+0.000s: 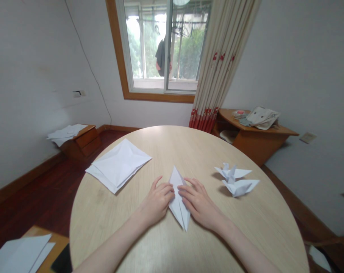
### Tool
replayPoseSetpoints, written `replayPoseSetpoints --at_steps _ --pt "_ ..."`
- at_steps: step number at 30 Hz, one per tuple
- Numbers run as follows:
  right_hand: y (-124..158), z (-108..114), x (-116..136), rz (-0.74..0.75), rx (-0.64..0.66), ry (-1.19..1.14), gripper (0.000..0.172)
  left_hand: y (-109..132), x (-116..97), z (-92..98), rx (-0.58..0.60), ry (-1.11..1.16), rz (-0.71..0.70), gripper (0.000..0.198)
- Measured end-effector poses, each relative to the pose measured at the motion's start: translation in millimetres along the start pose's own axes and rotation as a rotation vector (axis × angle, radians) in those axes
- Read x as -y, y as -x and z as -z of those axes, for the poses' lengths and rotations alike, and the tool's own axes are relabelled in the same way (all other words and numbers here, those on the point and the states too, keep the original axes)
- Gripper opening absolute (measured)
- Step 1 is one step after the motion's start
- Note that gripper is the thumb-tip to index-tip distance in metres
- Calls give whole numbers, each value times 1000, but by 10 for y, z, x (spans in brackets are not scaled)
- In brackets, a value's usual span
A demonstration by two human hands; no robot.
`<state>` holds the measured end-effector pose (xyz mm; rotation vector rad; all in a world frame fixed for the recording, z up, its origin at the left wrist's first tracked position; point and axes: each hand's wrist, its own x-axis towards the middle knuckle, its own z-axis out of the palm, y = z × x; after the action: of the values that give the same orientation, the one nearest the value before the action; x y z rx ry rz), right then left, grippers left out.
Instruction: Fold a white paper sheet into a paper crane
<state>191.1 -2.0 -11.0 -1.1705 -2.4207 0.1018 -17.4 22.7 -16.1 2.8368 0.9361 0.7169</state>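
Note:
A narrow kite-shaped piece of folded paper [176,201] lies on the round table [172,148], a long point towards me and a shorter one away. A slit runs up its near half. My left hand [160,199] grips its left side with curled fingers on top; one finger sticks up off the paper. From the other side, my right hand [197,199] holds the right edge, its fingertips on the middle of the paper. The undersides of both hands are hidden.
White paper sheets [119,165] with creases lie stacked at the table's left. Two folded paper cranes [237,185] stand on the right. More paper [22,252] rests on a wooden surface at lower left. A wooden desk [251,144] is behind the table at right.

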Motion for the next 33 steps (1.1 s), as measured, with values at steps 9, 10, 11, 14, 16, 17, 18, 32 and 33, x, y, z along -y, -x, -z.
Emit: replayPoseSetpoints --at_steps 9,10,11,14,16,17,18,32,33 --pt "-5 7 -1 -6 32 10 32 -22 -58 17 50 -16 46 26" --pt "-7 12 1 -7 37 7 32 -24 -63 17 49 -21 45 26" --pt "-8 17 3 -9 41 3 32 -28 -68 18 48 -30 43 26" --pt "-14 33 7 -10 49 4 31 -41 -85 37 37 -74 32 25" --pt "-17 42 2 -9 51 17 30 -50 -96 59 31 -107 28 24" --pt "-18 46 -4 -9 48 25 29 -54 -100 69 29 -119 29 24" --pt "-18 50 -11 -9 43 32 29 -56 -102 79 28 -128 30 24" --pt "-39 110 -24 -14 60 71 26 -85 -155 141 104 -223 111 22" --pt "-40 114 -22 -17 64 71 26 -91 -156 148 110 -232 112 22"
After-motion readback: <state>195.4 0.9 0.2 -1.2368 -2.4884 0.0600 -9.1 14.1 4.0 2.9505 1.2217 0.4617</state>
